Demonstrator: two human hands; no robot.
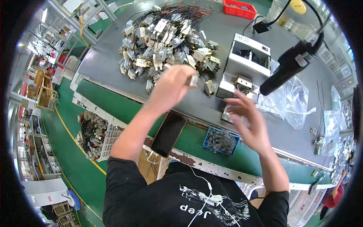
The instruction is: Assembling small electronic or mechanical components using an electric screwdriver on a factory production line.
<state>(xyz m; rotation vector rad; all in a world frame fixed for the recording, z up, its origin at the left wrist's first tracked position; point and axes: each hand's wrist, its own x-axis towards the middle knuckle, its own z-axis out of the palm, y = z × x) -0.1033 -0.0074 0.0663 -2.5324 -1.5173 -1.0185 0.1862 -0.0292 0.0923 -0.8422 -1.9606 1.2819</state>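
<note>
My left hand is closed on a small metal-cased part with a pale face, at the near edge of a heap of similar parts with wires. My fingers hide most of it. My right hand, slightly blurred, has its fingers apart and nothing visible in it. It is just in front of a silver box-shaped machine, where a small metal block sits at the near end. One loose part lies between the heap and the machine.
A black cylindrical power tool hangs over the machine's right side, beside clear plastic bags. A blue basket of small grey pieces and a dark phone with a white cable are along the front ledge. A red bin stands far back.
</note>
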